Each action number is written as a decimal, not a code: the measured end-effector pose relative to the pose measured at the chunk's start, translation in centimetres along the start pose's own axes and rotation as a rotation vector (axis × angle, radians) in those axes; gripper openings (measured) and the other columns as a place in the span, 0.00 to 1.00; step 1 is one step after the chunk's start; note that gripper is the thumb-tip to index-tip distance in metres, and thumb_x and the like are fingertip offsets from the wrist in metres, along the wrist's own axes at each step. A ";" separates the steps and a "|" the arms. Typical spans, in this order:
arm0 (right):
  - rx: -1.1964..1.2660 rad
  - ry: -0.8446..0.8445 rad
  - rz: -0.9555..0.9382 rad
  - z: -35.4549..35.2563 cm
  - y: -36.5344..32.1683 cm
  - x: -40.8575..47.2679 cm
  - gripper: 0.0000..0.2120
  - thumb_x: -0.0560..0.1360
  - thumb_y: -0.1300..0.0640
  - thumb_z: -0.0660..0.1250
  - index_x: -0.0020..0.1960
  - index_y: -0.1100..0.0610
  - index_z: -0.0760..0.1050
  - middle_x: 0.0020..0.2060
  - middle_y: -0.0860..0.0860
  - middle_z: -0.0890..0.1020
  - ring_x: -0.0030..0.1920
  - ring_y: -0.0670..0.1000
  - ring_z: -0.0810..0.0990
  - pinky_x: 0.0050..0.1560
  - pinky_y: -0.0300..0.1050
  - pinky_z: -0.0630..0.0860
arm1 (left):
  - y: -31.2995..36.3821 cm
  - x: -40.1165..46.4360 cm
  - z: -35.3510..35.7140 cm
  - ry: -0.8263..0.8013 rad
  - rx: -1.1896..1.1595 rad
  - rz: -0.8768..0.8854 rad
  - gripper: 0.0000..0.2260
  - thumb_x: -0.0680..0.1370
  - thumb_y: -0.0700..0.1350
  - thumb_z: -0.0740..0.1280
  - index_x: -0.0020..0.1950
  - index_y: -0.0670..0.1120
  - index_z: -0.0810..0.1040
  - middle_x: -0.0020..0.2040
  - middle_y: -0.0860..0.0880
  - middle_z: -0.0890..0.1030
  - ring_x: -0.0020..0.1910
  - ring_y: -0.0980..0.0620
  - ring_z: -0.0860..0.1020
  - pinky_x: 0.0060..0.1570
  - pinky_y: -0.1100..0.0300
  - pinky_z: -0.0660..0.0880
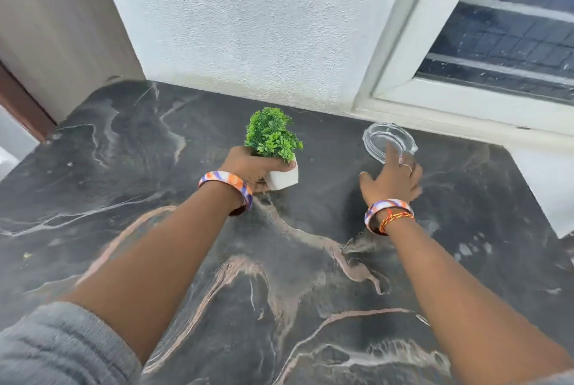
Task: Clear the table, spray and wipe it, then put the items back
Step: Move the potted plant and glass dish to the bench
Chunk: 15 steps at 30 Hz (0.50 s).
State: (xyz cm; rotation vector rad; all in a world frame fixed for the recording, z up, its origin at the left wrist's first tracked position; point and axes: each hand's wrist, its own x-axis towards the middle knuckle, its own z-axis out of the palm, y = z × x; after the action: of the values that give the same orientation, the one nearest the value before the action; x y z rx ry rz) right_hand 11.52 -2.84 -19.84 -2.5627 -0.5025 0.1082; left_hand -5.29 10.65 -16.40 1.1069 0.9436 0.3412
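I'm gripping the potted plant (273, 148) in my left hand (251, 172), right hand (391, 181) fingers (392, 153) spread, touching the glass ashtray (388, 140); whether I'm clearing or restoring the desk (124, 167) is unclear.

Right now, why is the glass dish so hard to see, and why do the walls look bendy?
In the head view, the glass dish is clear, so the dark marble table shows through and only its rim catches light; the right hand looks slightly blurred; the wide-angle lens makes the window frame lean.
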 end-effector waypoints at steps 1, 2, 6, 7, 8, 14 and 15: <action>-0.026 -0.017 0.077 -0.6 0.6 1.0 0.36 0.73 0.51 0.68 0.75 0.43 0.53 0.76 0.58 0.54 0.75 0.60 0.49 0.71 0.59 0.53 | 0.0 0.4 1.1 -0.002 -0.011 -0.006 0.10 0.68 0.33 0.72 0.41 0.45 0.75 0.41 0.46 0.80 0.41 0.49 0.79 0.26 0.61 0.80; -0.041 -0.048 0.136 -0.9 1.3 2.1 0.37 0.73 0.47 0.67 0.75 0.41 0.50 0.76 0.59 0.52 0.75 0.61 0.47 0.71 0.60 0.51 | -0.1 0.6 1.9 -0.002 -0.023 -0.009 0.10 0.68 0.33 0.72 0.41 0.45 0.75 0.41 0.46 0.80 0.41 0.50 0.79 0.27 0.62 0.80; -0.064 -0.178 0.152 -1.2 3.5 5.2 0.28 0.72 0.39 0.65 0.70 0.39 0.63 0.73 0.58 0.61 0.74 0.60 0.50 0.69 0.60 0.50 | -0.6 1.4 3.9 0.031 -0.032 -0.005 0.09 0.69 0.34 0.73 0.42 0.45 0.75 0.43 0.46 0.80 0.42 0.50 0.79 0.28 0.62 0.80; -0.055 -0.163 0.133 -1.2 3.9 5.6 0.24 0.72 0.40 0.65 0.67 0.39 0.68 0.71 0.57 0.65 0.73 0.59 0.53 0.69 0.59 0.51 | -0.8 1.5 4.3 0.047 -0.028 -0.008 0.09 0.68 0.34 0.73 0.42 0.45 0.75 0.43 0.46 0.80 0.42 0.50 0.79 0.27 0.62 0.80; -0.053 -0.136 0.109 -1.1 4.1 6.0 0.20 0.72 0.42 0.65 0.64 0.40 0.71 0.69 0.56 0.68 0.72 0.59 0.55 0.67 0.58 0.53 | -1.0 1.5 4.4 0.058 -0.026 -0.012 0.09 0.68 0.34 0.73 0.42 0.45 0.75 0.43 0.46 0.80 0.42 0.50 0.79 0.27 0.61 0.80; -0.043 -0.051 -0.010 -2.2 4.1 5.8 0.11 0.73 0.47 0.65 0.54 0.45 0.79 0.60 0.55 0.77 0.65 0.58 0.66 0.62 0.53 0.59 | -1.7 0.3 5.4 0.048 -0.005 -0.004 0.08 0.71 0.33 0.70 0.42 0.44 0.74 0.41 0.46 0.79 0.40 0.51 0.78 0.25 0.63 0.79; -0.014 -0.033 -0.025 -2.5 4.1 5.3 0.11 0.73 0.47 0.65 0.53 0.46 0.79 0.59 0.55 0.77 0.64 0.59 0.68 0.62 0.53 0.61 | -1.8 0.0 5.5 0.045 -0.009 0.006 0.08 0.71 0.33 0.70 0.42 0.44 0.74 0.41 0.46 0.79 0.40 0.51 0.78 0.25 0.63 0.79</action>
State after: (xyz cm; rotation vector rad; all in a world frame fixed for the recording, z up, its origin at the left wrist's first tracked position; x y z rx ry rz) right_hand 18.27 -5.33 -19.70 -2.5717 -0.5491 0.1394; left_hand -1.33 6.58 -17.28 1.0978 0.9775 0.3758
